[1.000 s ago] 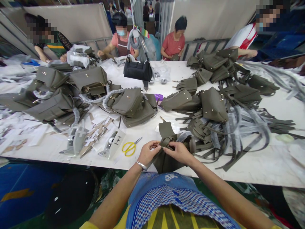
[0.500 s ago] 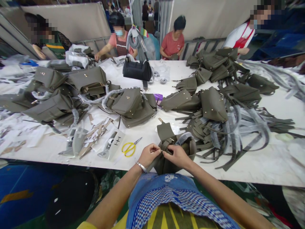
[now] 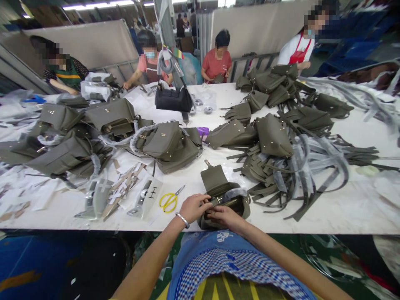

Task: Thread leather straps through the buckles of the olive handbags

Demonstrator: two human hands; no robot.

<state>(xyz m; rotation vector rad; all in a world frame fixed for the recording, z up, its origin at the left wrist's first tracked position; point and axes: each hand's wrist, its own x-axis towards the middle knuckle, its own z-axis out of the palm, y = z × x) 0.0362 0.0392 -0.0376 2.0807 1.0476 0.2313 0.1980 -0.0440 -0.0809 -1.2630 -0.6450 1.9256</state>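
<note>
An olive-green handbag stands at the table's front edge before me, its flap folded back and its mouth facing up. Clear wrap covers part of its handle. My left hand, with a silver bangle at the wrist, is closed on the bag's left side beside a small gold-coloured fitting. My right hand lies over the front of the opening, fingers bent around the bag's edge close to the left fingertips. The fingertips are partly hidden. Yellow-handled scissors lie left of my left hand.
Olive bags are heaped at left and right. Straps in plastic wrap spread to the right. Paper scraps and a plastic packet lie left. A black bag hangs mid-table. Several people sit or stand across the table.
The handbag's opening now shows more, and its body has tipped upright. My right hand has moved lower over the front of it. The head view has tilted up slightly.
</note>
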